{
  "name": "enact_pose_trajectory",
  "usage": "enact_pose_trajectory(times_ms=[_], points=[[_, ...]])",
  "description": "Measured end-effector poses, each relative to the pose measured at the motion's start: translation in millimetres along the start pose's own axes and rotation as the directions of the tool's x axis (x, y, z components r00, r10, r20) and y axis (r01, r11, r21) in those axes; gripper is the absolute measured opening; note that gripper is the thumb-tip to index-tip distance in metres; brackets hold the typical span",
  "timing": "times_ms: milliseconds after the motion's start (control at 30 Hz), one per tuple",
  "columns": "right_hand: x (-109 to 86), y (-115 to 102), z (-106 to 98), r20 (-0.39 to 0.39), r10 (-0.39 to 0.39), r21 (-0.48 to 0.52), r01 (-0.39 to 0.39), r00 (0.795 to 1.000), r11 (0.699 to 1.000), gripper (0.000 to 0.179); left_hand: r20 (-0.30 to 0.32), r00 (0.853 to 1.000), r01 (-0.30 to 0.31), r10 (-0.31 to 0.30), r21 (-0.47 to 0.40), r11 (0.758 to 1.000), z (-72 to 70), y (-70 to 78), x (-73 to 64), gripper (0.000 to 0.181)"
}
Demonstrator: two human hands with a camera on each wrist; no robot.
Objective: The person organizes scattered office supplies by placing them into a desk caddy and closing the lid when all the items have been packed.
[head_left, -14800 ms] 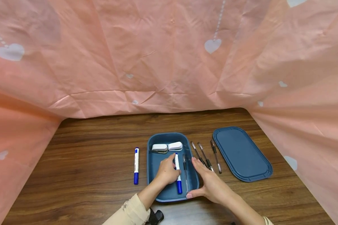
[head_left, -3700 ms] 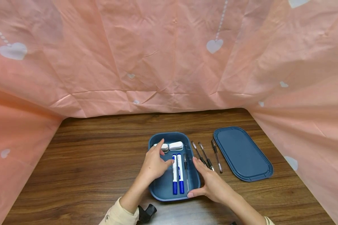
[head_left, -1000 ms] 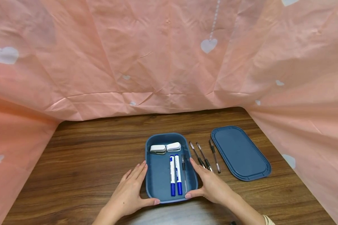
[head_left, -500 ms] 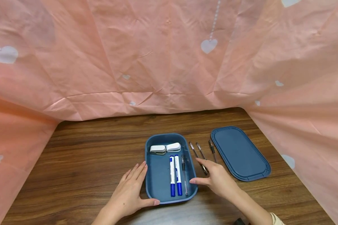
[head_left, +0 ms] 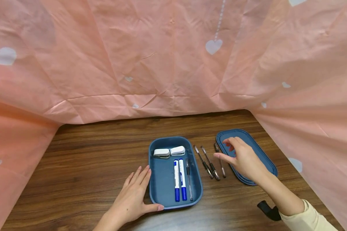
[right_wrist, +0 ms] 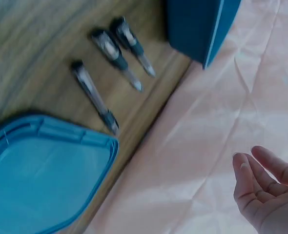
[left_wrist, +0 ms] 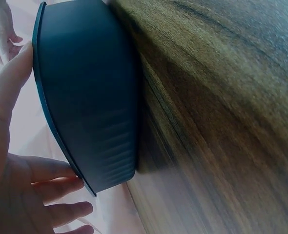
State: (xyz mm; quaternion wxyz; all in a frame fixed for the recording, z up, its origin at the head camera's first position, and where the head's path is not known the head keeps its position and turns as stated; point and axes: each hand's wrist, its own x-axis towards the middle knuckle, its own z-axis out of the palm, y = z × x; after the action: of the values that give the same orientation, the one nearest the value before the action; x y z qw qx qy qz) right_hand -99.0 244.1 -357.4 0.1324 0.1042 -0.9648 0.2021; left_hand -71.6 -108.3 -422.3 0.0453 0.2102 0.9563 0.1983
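Overhead, staplers [head_left: 162, 153] in blue box [head_left: 162, 183], left hand [head_left: 133, 195] on rim [head_left: 179, 208], right hand [head_left: 245, 160] over lid [head_left: 256, 154], thumbs [head_left: 153, 208] spread, ribbed wall [left_wrist: 115, 151] shows left-wrist only

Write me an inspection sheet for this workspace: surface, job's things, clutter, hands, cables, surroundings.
Surface: brown wood-grain table, light glare at the near edge.
Job's things: blue, round-cornered, plastic-looking tray, holding two white staplers, two white-and-blue markers and one slim clear pen with black grip; three similar loose pens lie between the tray and a flat blue plastic-looking lid.
Clutter: nothing seen.
Hands: left hand touches the tray's rim, fingers extended; right hand appears raised over the lid, holding nothing visible.
Cables: nothing seen.
Surroundings: creased pink sheet with white hearts behind and on both sides.
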Motion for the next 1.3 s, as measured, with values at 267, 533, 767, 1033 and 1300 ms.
enact_pose_trajectory(times_ms=[267,533,767,1033,1300], points=[[14.4,14.4,-10.4,-0.040,0.052,0.044,-0.050,0.998,0.998,0.030,0.001,1.000,-0.002,0.002,0.002,1.000,0.6,1.2,-0.6,0.116],[18.4,28.2,8.2,0.123,0.172,0.067,-0.182,0.977,0.981,0.026,0.012,1.000,0.015,-0.015,0.004,1.000,0.5,0.9,-0.5,0.116],[12.6,38.6,25.0,0.304,0.261,0.023,-0.281,0.916,0.959,0.029,0.003,1.000,0.007,-0.007,-0.001,1.000,0.3,0.3,-1.1,0.116],[8.6,42.8,42.0,0.387,0.337,-0.005,-0.364,0.858,0.931,0.020,0.001,1.000,0.002,-0.002,-0.001,1.000,1.2,-0.3,-0.9,0.115],[9.3,41.8,49.6,0.382,0.366,-0.026,-0.386,0.849,0.922,0.021,-0.001,1.000,0.001,-0.001,-0.009,1.000,2.0,-0.8,-0.8,0.115]])
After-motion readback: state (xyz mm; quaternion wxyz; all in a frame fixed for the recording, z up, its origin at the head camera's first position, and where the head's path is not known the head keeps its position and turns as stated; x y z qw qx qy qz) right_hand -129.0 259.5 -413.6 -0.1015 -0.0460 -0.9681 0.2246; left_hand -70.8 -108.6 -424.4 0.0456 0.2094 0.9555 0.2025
